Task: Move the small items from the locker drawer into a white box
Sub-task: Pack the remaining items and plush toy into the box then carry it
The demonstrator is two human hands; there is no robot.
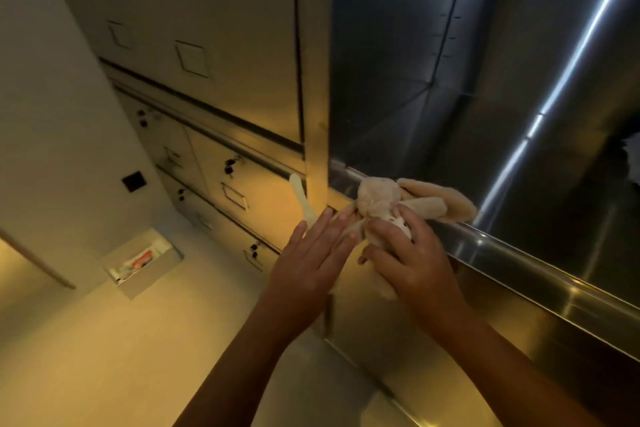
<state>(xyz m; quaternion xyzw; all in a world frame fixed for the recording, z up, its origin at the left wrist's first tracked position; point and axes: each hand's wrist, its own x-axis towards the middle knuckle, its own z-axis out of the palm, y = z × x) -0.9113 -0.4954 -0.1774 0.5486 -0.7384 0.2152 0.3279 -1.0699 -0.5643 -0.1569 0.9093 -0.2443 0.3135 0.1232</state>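
- White box (152, 278) sits far left on the floor, open side up, with a red-orange packet (143, 258) and other bits I can't make out already inside. It looks parked there so the drop is an easy reach down from the lockers.
- Next across is a bank of closed locker doors (239, 194), with keys (229, 163) hanging in the locks.
- Now the left hand (311, 263): fingers straight and together, laid flat against the near side of the toy. That's a support, not a grip, likely there to steady the floppy limbs.
- One long pale strip (302, 199) pokes up past those fingertips. It could be an ear or a leg of the toy, I can't tell which.
- Centre stage is the plush rabbit (375, 199), cream and soft, held up at the steel lip of the locker drawer (540, 276), half over the edge. It's well apart from the box.
- The right hand (414, 263) does the real work, fingers curled round the rabbit's body from below and thumb tucked in on top.
- Far right, the drawer's dark steel interior shows no other items that I can make out.
- My call: the rabbit is mid-transfer, and the next move is a swing left and down to the box.
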